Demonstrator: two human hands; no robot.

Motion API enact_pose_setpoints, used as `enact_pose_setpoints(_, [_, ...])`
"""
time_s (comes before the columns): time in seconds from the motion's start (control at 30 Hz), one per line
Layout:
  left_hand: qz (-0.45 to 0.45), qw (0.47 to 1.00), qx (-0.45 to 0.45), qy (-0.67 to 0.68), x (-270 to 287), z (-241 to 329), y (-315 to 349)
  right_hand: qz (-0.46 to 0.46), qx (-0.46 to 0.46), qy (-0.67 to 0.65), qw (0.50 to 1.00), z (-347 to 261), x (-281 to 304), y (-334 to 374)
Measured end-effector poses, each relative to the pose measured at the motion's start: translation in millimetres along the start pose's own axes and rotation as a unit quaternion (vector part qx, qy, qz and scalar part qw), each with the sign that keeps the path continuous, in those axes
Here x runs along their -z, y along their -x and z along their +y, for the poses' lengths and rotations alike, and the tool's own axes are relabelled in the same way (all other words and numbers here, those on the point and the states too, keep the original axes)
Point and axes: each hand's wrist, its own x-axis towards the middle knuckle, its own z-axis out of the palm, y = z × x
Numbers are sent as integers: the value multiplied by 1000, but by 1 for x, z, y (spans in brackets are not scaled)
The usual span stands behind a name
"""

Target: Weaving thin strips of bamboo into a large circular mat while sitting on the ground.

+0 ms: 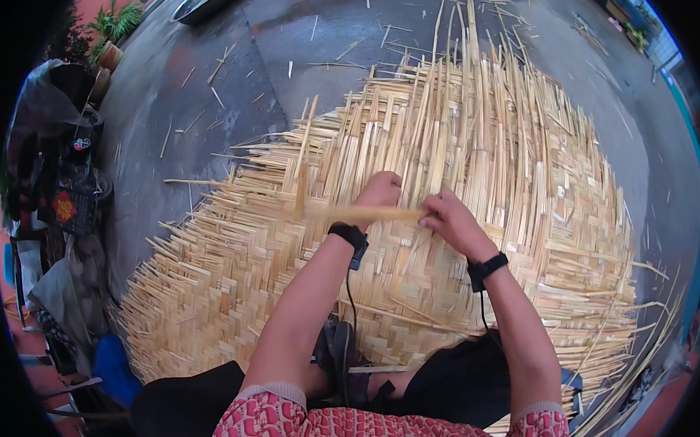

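A large woven mat of pale split-reed strips (283, 251) spreads over the ground under both my hands, its long loose ends fanning out at the far and left sides. My right hand (452, 220), at the mat's middle, pinches the end of a flat reed strip (342, 213). That strip runs leftward across the weave, just by my left wrist, and its left part is smeared by motion. My left hand (379, 192) is closed against the upright strips slightly farther off; what its fingers grip is hidden. Dark bands with cords circle both wrists.
Scraps of reed (217, 98) litter the grey floor (145, 134) beyond the mat. A metal basin (207, 2) stands far left, near potted plants (114, 25). Bags and bundles (73, 201) crowd the left side. Loose long reeds (629, 390) lie at the near right. My legs (460, 380) rest at the mat's near edge.
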Motion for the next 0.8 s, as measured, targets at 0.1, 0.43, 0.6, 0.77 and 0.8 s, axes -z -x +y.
enact_pose_setpoints(0.1, [-42, 996, 30, 68, 1, 11, 0, -28, 48, 42, 998, 1, 10, 11])
enact_pose_setpoints(0.43, [-107, 993, 36, 32, -4, 16, -13, 161, 6, -52, 986, -8, 0, 30])
enact_pose_setpoints(0.6, [-38, 999, 4, 0, -22, 14, -30, 221, -92, -163, 957, -3, -11, 28])
enact_pose_setpoints(0.77, [-82, 947, 58, 307, -21, 14, -5, 241, -167, -236, 926, 7, -17, 15])
enact_pose_setpoints(0.8, [-96, 956, 45, 274, -20, 13, 2, 210, -173, -203, 941, 9, -17, 11])
